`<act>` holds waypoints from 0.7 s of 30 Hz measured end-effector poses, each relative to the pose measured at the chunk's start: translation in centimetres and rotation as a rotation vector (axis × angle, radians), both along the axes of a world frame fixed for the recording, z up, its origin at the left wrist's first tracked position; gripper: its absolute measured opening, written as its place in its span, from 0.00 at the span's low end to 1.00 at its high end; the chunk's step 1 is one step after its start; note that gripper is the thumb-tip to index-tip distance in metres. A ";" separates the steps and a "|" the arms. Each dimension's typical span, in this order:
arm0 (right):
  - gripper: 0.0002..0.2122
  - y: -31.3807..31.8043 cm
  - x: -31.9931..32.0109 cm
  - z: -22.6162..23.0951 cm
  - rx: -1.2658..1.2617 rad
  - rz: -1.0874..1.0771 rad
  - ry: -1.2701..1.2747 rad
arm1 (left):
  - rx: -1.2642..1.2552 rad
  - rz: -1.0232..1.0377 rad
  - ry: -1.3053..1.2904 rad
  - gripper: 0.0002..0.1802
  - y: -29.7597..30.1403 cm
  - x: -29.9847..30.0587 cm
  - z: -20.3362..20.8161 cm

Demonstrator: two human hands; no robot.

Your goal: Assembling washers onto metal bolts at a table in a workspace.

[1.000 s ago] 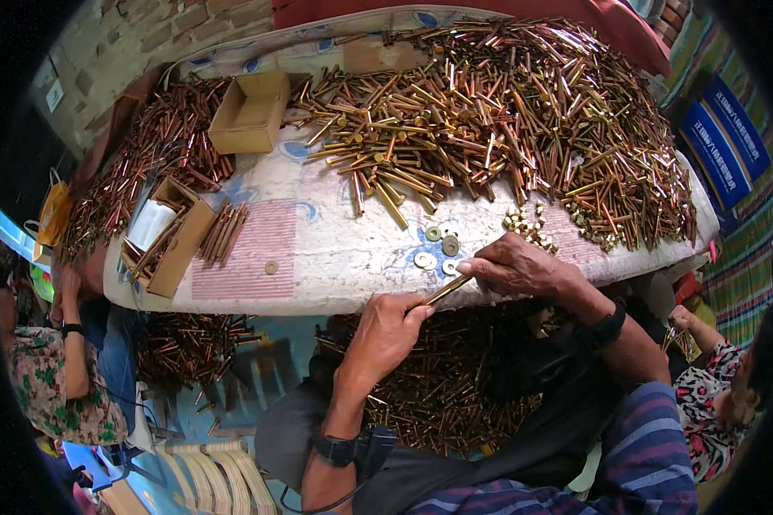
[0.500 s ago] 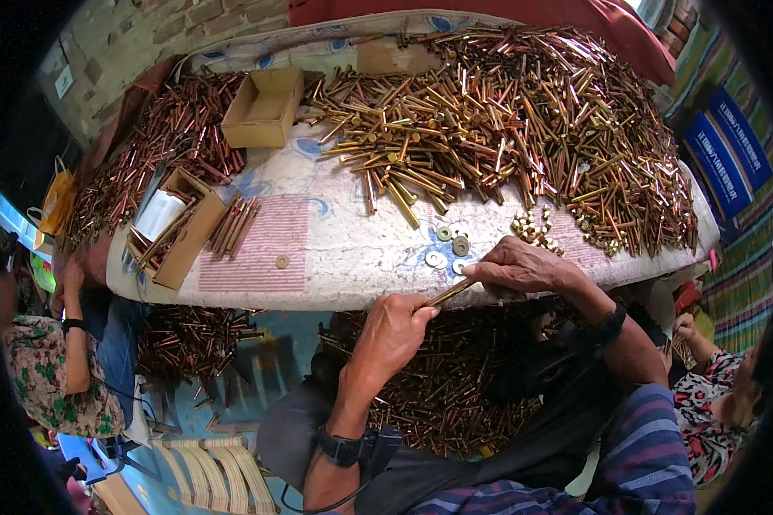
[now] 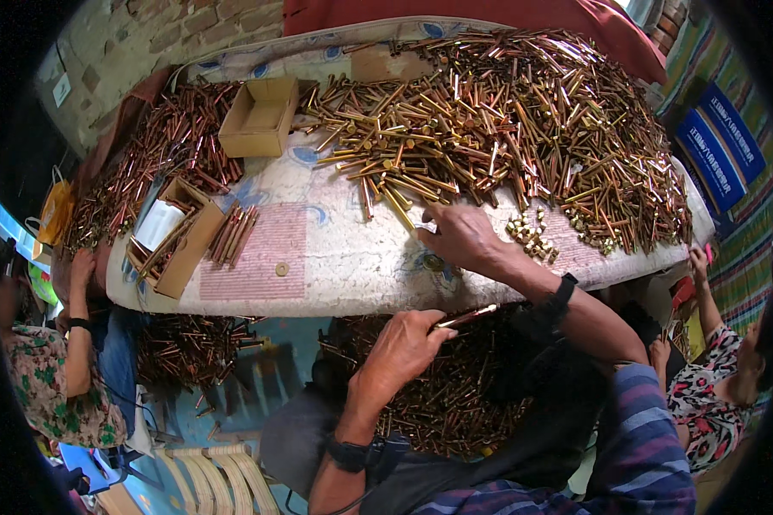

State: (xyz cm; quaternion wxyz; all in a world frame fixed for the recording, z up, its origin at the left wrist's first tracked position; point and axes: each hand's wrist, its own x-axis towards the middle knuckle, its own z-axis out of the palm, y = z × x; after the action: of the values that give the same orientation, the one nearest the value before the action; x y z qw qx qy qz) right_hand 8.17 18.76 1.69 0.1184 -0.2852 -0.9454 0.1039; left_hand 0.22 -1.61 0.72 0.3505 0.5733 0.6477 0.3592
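My left hand (image 3: 401, 350) is closed round a slim brass-coloured bolt (image 3: 471, 316), held just off the table's near edge and pointing right. Above the padded table, my right hand (image 3: 465, 239) reaches forward with thumb and forefinger apart. Its fingertips are by the lower end of a long golden bolt (image 3: 398, 206) at the front of a big heap of bolts (image 3: 489, 120). Beneath this hand, flat washers (image 3: 434, 263) are mostly hidden. A small cluster of brass-coloured nuts (image 3: 532, 236) lies to the right of my right wrist.
An empty cardboard box (image 3: 259, 116) and a filled one (image 3: 180, 249) stand on the left, near another heap (image 3: 185, 137). A single washer (image 3: 282, 269) lies nearby. More bolts (image 3: 455, 403) are piled below the table. A person (image 3: 60, 369) sits left, another (image 3: 717, 369) right.
My right hand has left the bolt in my left hand and moved forward to the heap's front. My left hand has shifted slightly down and right, still gripping. The person at right has raised a hand to the table.
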 end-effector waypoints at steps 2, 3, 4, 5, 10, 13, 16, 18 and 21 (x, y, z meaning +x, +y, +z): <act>0.17 -0.1 -1.1 -0.2 -0.008 0.003 -0.015 | 0.078 -0.027 -0.030 0.20 -0.2 0.4 -1.0; 0.16 0.1 -1.4 -0.3 -0.015 0.002 -0.036 | 0.076 -0.028 -0.030 0.20 -0.3 0.5 -1.0; 0.15 0.2 -1.6 -0.4 -0.027 0.005 -0.005 | 0.073 -0.026 -0.018 0.20 -0.3 0.6 -0.7; 0.15 0.3 -1.5 -0.5 -0.028 0.002 -0.005 | 0.070 -0.024 -0.006 0.20 -0.3 0.6 -0.5; 0.14 0.7 -0.9 1.3 -0.243 -0.054 0.179 | -0.015 0.157 -0.009 0.18 -0.2 -0.7 0.2; 0.17 1.8 1.2 4.4 -0.560 -0.063 0.137 | -0.016 0.272 -0.011 0.15 0.0 -1.2 0.8; 0.18 1.2 2.8 6.4 -0.705 -0.065 0.125 | 0.145 0.416 0.145 0.22 0.0 -1.9 -0.8; 0.18 1.1 4.3 6.2 -0.888 -0.024 0.143 | 0.198 0.457 0.175 0.23 0.3 -1.9 -1.4; 0.16 0.3 6.5 7.0 -1.078 0.001 0.037 | 0.256 0.472 0.219 0.25 0.6 -1.6 -0.7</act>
State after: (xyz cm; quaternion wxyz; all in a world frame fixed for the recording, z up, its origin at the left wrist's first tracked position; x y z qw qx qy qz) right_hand 14.66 19.03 8.72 -0.0283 -0.3034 -0.7559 0.5795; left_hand -1.40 -1.01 0.02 0.1100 0.4818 0.7464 0.4457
